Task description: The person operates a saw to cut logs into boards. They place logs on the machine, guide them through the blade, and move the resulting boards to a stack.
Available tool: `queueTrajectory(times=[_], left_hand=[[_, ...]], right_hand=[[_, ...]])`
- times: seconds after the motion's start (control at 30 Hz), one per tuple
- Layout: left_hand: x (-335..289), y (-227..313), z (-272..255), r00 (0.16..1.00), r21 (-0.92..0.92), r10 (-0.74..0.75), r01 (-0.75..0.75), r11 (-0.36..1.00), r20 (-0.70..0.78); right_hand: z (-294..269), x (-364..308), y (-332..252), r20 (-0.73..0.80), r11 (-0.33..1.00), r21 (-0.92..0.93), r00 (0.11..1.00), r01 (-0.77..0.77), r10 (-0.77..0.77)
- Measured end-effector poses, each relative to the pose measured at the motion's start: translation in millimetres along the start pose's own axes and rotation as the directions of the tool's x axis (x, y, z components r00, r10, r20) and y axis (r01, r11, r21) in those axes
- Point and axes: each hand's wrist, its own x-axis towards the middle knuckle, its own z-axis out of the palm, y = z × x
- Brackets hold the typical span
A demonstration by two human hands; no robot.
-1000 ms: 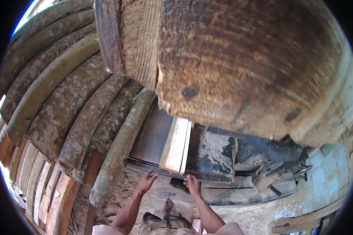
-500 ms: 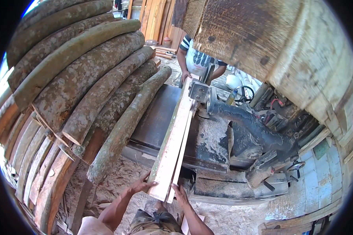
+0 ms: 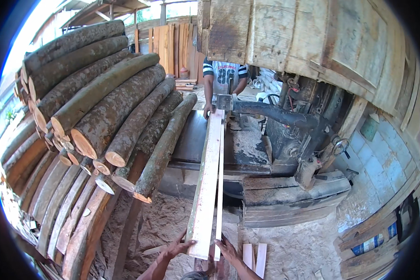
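Note:
A long pale board (image 3: 205, 196) stretches from the saw table toward me, its left edge showing greenish bark. Along its right side runs a narrow wood strip (image 3: 220, 186), parted from the board by a thin gap. My left hand (image 3: 178, 247) grips the board's near left corner, thumb on top. At the strip's near end, my right hand (image 3: 227, 248) closes on its outer edge. The far end lies by the saw's blade guide (image 3: 225, 101), where a co-worker's hand (image 3: 209, 111) touches the board.
Bark-covered logs (image 3: 121, 109) are stacked high on the left. The dark saw table (image 3: 187, 140) and the saw's thick arm (image 3: 275, 112) stand ahead, under a wooden housing (image 3: 289, 37). Cut offcuts (image 3: 255, 260) lie on the sawdust-covered floor (image 3: 284, 242) at right.
The board and strip have come nearer to me, and the co-worker's hand is closer to the blade guide. My view has tilted up. Both my hands keep their grip.

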Motion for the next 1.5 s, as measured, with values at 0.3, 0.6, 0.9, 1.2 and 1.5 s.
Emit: queueTrajectory(times=[0.3,0.6,0.9,1.2,1.5], left_hand=[[-94.2,-84.8,21.6,0.993,-0.06,0.117,-0.118,0.991,-0.017],[-199.7,-76.7,103.1,0.921,0.14,0.271,-0.24,0.961,-0.28],[55.3,-12.2,43.8,0.943,-0.343,0.111,-0.221,0.913,-0.313],[234.0,-26.9,165.0,0.923,-0.183,0.329,-0.366,0.913,-0.201],[110.0,-176.2,265.1,0.797,0.41,-0.585,0.488,0.77,0.149]], right_hand=[[40.0,-104.1,72.1,-0.022,0.988,0.153,1.0,0.021,-0.018],[35.5,-273.2,165.7,-0.308,0.958,0.285,0.947,-0.003,0.094],[-0.6,-289.0,290.5,-0.571,0.886,0.261,0.678,-0.384,0.462],[13.6,-432.5,277.5,-0.666,0.338,-0.499,0.602,-0.798,0.441],[-110.4,-602.1,400.1,-0.803,0.877,0.475,-0.441,-0.071,0.4]])
